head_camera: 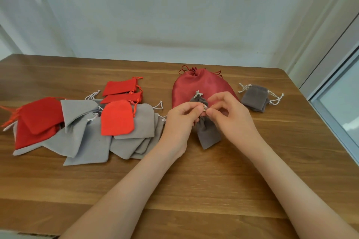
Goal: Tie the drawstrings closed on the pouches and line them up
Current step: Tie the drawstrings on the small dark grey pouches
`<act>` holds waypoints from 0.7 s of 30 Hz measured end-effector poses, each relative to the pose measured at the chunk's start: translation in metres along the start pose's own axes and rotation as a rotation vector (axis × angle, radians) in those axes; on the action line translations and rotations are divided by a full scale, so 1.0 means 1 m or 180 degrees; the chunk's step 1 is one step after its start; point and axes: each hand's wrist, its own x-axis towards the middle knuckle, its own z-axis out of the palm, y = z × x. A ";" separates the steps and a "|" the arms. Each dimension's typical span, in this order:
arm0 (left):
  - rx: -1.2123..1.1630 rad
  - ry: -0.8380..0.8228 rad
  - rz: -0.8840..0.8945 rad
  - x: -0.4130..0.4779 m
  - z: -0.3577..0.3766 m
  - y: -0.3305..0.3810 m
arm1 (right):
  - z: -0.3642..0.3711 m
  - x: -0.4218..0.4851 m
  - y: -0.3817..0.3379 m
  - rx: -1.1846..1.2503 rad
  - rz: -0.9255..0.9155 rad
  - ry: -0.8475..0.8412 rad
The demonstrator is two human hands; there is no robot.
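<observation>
Both hands are working the knot right now: left hand (182, 114) and right hand (228, 110) pinching the drawstring (205, 109) of a dark grey pouch (208, 132), just in front of the big red bag (202, 85). Next, I'm guessing, pulling it snug and lining it up beside the grey pouch (254, 98) right of that bag.

I can read no words, labels, brands or numbers on anything in front of me here on the table.

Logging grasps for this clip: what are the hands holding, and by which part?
Both the left hand and the right hand pinch the drawstring at the gathered neck of the small dark grey pouch.
</observation>
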 end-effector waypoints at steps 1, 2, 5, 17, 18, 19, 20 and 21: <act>0.0032 0.0021 0.0069 -0.001 0.000 0.001 | 0.000 0.001 0.000 0.0029 0.0069 -0.0053; 0.0058 0.0026 0.0144 -0.001 0.001 0.001 | 0.001 0.001 0.000 0.0115 0.0147 -0.0117; 0.0244 -0.0003 0.0449 -0.001 0.000 0.000 | 0.001 0.002 0.002 0.0375 0.0360 -0.0317; 0.1008 0.0313 0.1041 -0.001 -0.002 -0.001 | 0.000 0.002 0.000 0.0590 0.0014 -0.0445; 0.1231 0.0374 0.1112 -0.002 -0.002 0.001 | -0.001 0.002 0.000 0.0576 -0.0029 -0.0443; 0.1448 0.0464 0.1216 -0.003 -0.003 0.002 | -0.001 0.001 0.000 0.0571 -0.0062 -0.0442; 0.1668 0.0569 0.1399 -0.004 -0.003 0.002 | -0.001 0.001 -0.001 0.0584 -0.0078 -0.0442; 0.1897 0.0689 0.1647 -0.003 -0.004 0.002 | 0.000 0.001 -0.001 0.0615 -0.0062 -0.0443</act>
